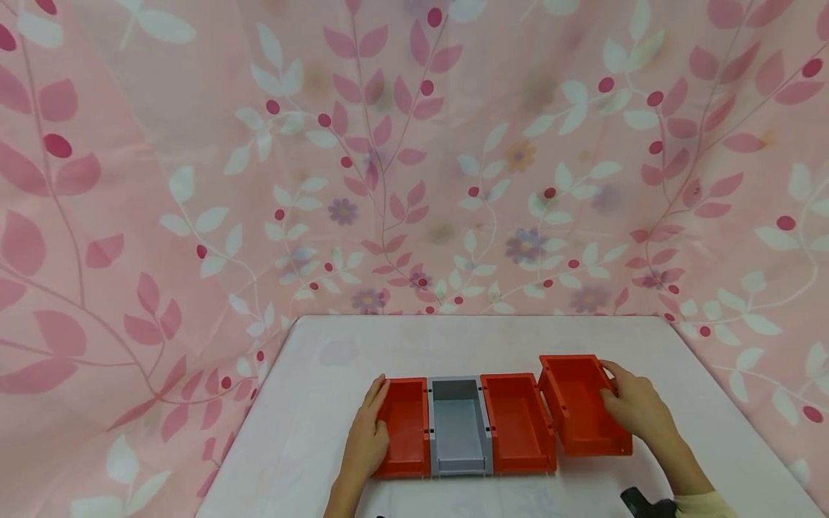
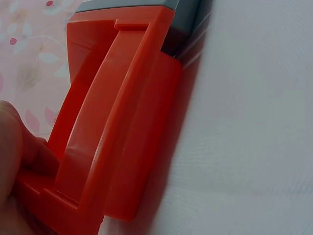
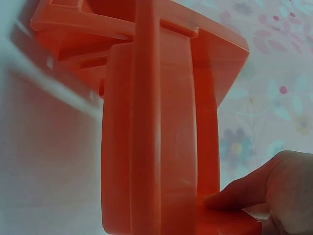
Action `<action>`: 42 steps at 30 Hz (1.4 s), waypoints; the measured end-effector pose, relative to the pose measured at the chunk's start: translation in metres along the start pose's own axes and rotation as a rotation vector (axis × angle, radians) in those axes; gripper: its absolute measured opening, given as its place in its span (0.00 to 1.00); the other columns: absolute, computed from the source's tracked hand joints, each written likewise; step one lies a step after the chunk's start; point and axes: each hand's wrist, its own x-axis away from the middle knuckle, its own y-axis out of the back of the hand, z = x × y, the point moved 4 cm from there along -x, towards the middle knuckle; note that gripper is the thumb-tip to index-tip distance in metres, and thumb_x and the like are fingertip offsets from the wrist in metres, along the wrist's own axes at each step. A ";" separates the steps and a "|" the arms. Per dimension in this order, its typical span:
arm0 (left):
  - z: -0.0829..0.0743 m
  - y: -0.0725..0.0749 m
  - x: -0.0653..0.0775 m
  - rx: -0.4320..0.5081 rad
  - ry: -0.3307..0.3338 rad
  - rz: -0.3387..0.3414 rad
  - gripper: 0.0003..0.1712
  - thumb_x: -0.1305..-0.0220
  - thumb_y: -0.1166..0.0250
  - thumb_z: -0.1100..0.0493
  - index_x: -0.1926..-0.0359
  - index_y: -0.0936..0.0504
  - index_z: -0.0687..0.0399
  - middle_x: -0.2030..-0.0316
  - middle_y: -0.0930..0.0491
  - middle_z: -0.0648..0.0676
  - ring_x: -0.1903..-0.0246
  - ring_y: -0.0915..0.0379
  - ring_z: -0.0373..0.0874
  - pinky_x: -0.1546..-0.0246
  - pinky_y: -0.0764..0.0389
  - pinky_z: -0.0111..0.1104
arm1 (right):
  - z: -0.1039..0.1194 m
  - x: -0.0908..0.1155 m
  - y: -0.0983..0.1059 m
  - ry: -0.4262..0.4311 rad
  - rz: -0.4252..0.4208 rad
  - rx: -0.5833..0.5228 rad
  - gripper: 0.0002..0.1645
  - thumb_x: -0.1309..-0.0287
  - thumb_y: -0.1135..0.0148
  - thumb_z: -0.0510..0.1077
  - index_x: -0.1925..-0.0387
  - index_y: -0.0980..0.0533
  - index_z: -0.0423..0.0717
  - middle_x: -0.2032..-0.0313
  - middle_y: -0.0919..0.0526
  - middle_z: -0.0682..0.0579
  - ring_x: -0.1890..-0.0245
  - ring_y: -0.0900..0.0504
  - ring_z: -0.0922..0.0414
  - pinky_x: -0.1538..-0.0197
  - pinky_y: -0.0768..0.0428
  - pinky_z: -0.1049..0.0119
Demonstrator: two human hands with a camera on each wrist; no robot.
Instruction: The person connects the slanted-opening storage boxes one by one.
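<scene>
In the head view a left red bin (image 1: 408,424), a grey bin (image 1: 458,428) and a middle red bin (image 1: 514,417) sit side by side in a row. My left hand (image 1: 366,437) grips the outer wall of the left red bin, thumb on the inner side. At the other end, my right hand (image 1: 637,403) pinches the right wall of another red bin (image 1: 586,403), its thumb inside. That bin is tilted, a little farther back than the row, its left side at the middle red bin's right edge. In the right wrist view it appears raised off the table.
A white-covered table (image 1: 311,403) lies under the bins. Behind it hangs a pink curtain (image 1: 414,180) with leaf and flower prints. A black strap or device (image 1: 648,503) is on the right wrist, beside a pale sleeve (image 1: 704,506).
</scene>
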 end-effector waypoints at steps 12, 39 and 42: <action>0.002 0.001 -0.002 0.014 -0.013 0.009 0.42 0.35 0.42 0.76 0.21 0.35 0.54 0.21 0.43 0.52 0.24 0.46 0.53 0.34 0.30 0.52 | 0.001 -0.002 -0.003 0.007 -0.024 0.033 0.32 0.36 0.42 0.35 0.33 0.35 0.26 0.56 0.17 0.26 0.69 0.16 0.46 0.68 0.12 0.46; 0.002 0.001 0.000 0.019 -0.028 -0.008 0.42 0.37 0.41 0.77 0.22 0.33 0.55 0.22 0.41 0.55 0.25 0.43 0.56 0.36 0.28 0.53 | 0.067 -0.018 -0.042 0.232 -0.148 0.109 0.39 0.32 0.35 0.46 0.27 0.34 0.30 0.29 0.36 0.27 0.31 0.37 0.26 0.37 0.36 0.25; 0.002 0.000 0.000 0.021 -0.026 -0.008 0.41 0.37 0.42 0.78 0.23 0.33 0.57 0.22 0.40 0.55 0.25 0.43 0.55 0.36 0.29 0.53 | 0.077 -0.020 -0.053 0.278 -0.135 0.115 0.40 0.32 0.34 0.48 0.28 0.34 0.30 0.29 0.35 0.27 0.30 0.37 0.27 0.34 0.38 0.26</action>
